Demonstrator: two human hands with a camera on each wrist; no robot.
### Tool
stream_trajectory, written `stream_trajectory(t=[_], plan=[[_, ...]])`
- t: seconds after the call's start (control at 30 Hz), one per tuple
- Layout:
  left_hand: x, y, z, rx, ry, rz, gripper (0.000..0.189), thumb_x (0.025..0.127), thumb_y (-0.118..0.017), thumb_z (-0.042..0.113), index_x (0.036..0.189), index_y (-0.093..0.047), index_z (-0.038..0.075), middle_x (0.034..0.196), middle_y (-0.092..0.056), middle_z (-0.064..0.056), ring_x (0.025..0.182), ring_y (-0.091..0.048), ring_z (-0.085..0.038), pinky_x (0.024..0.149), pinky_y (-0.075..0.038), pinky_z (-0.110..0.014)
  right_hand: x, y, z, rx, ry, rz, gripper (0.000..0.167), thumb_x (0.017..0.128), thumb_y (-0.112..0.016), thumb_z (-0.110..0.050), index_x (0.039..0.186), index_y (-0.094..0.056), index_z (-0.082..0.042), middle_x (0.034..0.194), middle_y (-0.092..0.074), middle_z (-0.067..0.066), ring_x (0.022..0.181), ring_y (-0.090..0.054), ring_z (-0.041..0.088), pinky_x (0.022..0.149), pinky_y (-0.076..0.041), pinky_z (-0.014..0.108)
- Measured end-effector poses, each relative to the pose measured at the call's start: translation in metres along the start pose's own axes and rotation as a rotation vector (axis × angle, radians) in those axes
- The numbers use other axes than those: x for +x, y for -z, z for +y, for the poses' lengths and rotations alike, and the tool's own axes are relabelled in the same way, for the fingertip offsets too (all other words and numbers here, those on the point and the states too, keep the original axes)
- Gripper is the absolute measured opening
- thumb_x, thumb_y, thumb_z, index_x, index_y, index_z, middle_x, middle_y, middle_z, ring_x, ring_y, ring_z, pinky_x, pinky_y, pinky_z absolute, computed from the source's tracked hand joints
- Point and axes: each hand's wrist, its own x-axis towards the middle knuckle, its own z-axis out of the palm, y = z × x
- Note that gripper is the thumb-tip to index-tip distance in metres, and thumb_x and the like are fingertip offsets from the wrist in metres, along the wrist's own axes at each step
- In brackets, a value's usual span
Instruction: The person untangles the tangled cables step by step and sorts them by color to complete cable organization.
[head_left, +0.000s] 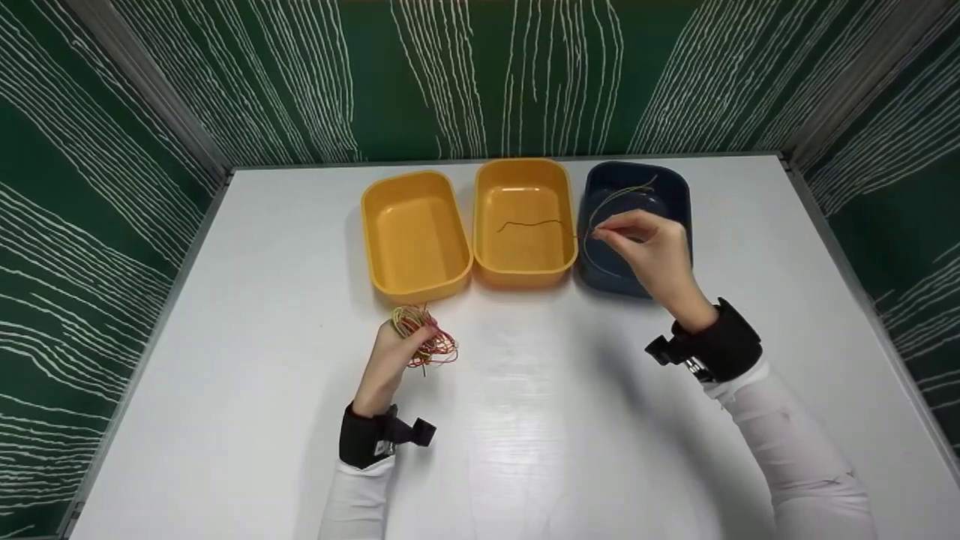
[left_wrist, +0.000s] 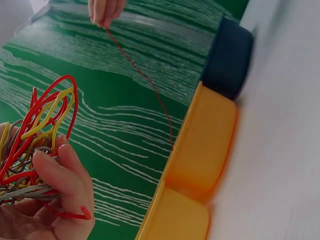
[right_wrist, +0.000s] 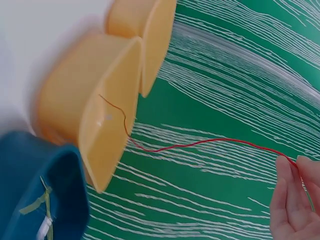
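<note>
My left hand (head_left: 386, 356) grips a tangled bundle of red, yellow and grey wires (left_wrist: 42, 145) in front of the left yellow bin. Higher up, at the blue bin, my right hand (head_left: 654, 247) pinches a thin red wire (right_wrist: 220, 140) between thumb and fingertips. That wire hangs in a wavy line from the fingers, and its free end overlaps the middle yellow bin (head_left: 525, 279). A short green strand (right_wrist: 308, 195) shows below the right fingertips. Inside the blue bin (head_left: 634, 286) there is a curved yellow-green wire (right_wrist: 47, 205).
The left yellow bin (head_left: 420, 291), the middle yellow bin and the blue bin stand in a row at the back of the white table (head_left: 517, 420). Green panels (head_left: 375, 75) with white wavy lines rise behind and at both sides.
</note>
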Motion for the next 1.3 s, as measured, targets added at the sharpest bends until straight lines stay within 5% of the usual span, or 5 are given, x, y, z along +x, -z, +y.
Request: stream_trajectory(t=[0.33, 0.7, 0.9, 1.17, 1.3], plan=[[0.001, -0.003, 0.002, 0.005, -0.018, -0.028, 0.007, 0.076, -0.057, -0.002, 0.082, -0.057, 0.0, 0.073, -0.057, -0.004, 0.067, -0.055, -0.014, 0.063, -0.046, -0.026, -0.011, -0.021, 0.025, -0.026, -0.109, -0.036, 0.006, 0.074, -0.063, 0.01, 0.079, -0.062, 0.014, 0.078, -0.062, 0.023, 0.068, -0.059, 0.003, 0.064, -0.046, 0.013], [0.004, -0.009, 0.003, 0.01, -0.006, -0.036, 0.008, 0.075, -0.058, -0.001, 0.082, -0.057, 0.0, 0.075, -0.058, -0.005, 0.068, -0.055, -0.014, 0.063, -0.046, -0.025, -0.017, -0.043, 0.078, -0.037, -0.207, -0.104, 0.008, 0.074, -0.066, 0.006, 0.082, -0.066, 0.008, 0.08, -0.064, 0.019, 0.07, -0.06, 0.009, 0.063, -0.046, 0.011], [0.005, -0.011, 0.004, 0.007, -0.017, -0.054, 0.01, 0.074, -0.058, -0.001, 0.084, -0.058, -0.001, 0.076, -0.059, -0.005, 0.069, -0.056, -0.014, 0.064, -0.047, -0.025, -0.017, -0.052, 0.087, -0.173, -0.175, -0.138, 0.006, 0.074, -0.065, 0.006, 0.079, -0.066, 0.008, 0.078, -0.065, 0.018, 0.071, -0.062, 0.024, 0.06, -0.044, 0.011], [0.006, -0.015, 0.004, 0.009, -0.034, -0.07, 0.012, 0.074, -0.058, 0.0, 0.086, -0.057, -0.002, 0.077, -0.058, -0.005, 0.07, -0.056, -0.015, 0.065, -0.047, -0.026, -0.015, -0.061, 0.095, -0.256, -0.143, -0.192, 0.006, 0.074, -0.064, 0.007, 0.08, -0.065, 0.01, 0.078, -0.064, 0.019, 0.07, -0.061, 0.027, 0.062, -0.05, 0.035], [0.007, -0.017, 0.004, 0.006, -0.042, -0.077, 0.012, 0.075, -0.058, -0.001, 0.086, -0.058, -0.003, 0.078, -0.058, -0.006, 0.07, -0.056, -0.014, 0.065, -0.047, -0.026, -0.013, -0.065, 0.098, -0.309, -0.108, -0.21, 0.005, 0.074, -0.064, 0.006, 0.079, -0.066, 0.009, 0.077, -0.064, 0.019, 0.07, -0.061, 0.028, 0.065, -0.05, 0.037]])
